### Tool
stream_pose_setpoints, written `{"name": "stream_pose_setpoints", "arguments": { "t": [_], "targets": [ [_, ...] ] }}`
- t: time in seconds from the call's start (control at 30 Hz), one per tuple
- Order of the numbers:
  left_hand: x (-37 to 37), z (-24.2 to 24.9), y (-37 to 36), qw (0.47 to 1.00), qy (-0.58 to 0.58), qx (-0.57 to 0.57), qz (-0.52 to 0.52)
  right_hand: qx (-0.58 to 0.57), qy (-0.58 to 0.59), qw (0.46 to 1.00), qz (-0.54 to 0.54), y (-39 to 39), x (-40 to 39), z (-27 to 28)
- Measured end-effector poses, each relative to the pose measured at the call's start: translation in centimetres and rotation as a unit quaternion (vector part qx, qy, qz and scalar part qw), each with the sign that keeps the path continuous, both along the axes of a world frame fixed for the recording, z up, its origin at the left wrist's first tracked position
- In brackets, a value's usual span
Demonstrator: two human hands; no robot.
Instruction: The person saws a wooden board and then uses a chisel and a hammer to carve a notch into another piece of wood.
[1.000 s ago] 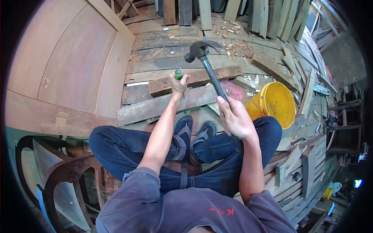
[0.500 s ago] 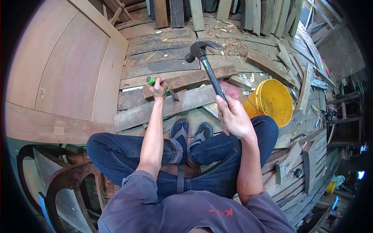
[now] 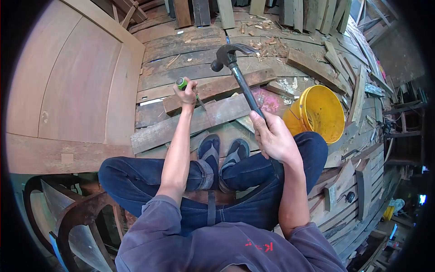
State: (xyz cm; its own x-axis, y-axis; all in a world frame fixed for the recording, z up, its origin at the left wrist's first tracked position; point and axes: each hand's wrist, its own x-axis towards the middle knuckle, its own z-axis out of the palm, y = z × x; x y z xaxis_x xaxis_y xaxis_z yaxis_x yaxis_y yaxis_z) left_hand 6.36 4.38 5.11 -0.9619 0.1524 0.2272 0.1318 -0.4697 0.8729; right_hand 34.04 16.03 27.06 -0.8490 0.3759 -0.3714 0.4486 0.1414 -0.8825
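My left hand (image 3: 187, 95) is closed around the green handle of a chisel (image 3: 181, 83). The chisel leans, its blade tip down at the upper edge of a weathered grey plank (image 3: 229, 111) that lies just beyond my feet. In my right hand (image 3: 276, 137) is a claw hammer (image 3: 243, 81), gripped by its dark handle. Its head is raised above the planks, to the right of the chisel and apart from it. A brown wooden beam (image 3: 215, 89) lies behind the grey plank, and my fingers partly hide the chisel's handle.
A yellow bucket (image 3: 322, 113) stands to the right, by my knee. A large wooden panel (image 3: 77, 81) is at the left, above curved wooden frames (image 3: 86, 204). Wood chips (image 3: 272, 47) litter the floor, and upright boards (image 3: 226, 13) line the back.
The chisel has tipped more upright, with its blade turned steeper toward the plank. The hammer head has shifted slightly left and the view has moved a little. Both grips are unchanged.
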Motion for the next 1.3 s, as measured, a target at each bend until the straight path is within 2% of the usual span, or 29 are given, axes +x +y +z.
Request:
{"name": "stream_pose_setpoints", "arguments": {
  "t": [0.23,0.63,0.77,0.87,0.9,1.03,1.3],
  "targets": [
    [0.0,-0.4,-0.7,0.996,-0.072,0.052,0.025,0.024,0.013,1.0,0.006,0.1,0.0,-0.8],
    [1.1,-0.3,-0.8,1.0,-0.007,0.011,-0.028,-0.011,0.009,1.0,-0.002,-0.1,0.2,0.3],
    [2.8,1.3,-0.2,0.998,0.042,-0.051,-0.007,0.003,0.018,1.0,0.009,-0.1,0.2,0.5],
    [2.6,-0.3,-0.4,0.996,0.042,-0.071,-0.031,0.003,0.025,1.0,0.016,-0.3,0.3,0.6],
    [3.4,0.2,0.0,0.998,0.007,-0.063,-0.027,0.003,0.024,1.0,0.016,-0.4,0.3,0.8],
    [4.1,0.1,0.0,0.992,0.052,-0.112,-0.032,0.004,0.028,0.999,0.019,-0.5,0.3,0.6],
    [3.3,-1.2,0.4,0.987,0.099,-0.126,0.011,0.08,0.033,0.994,0.073,-1.4,0.4,0.9]
  ]
}}
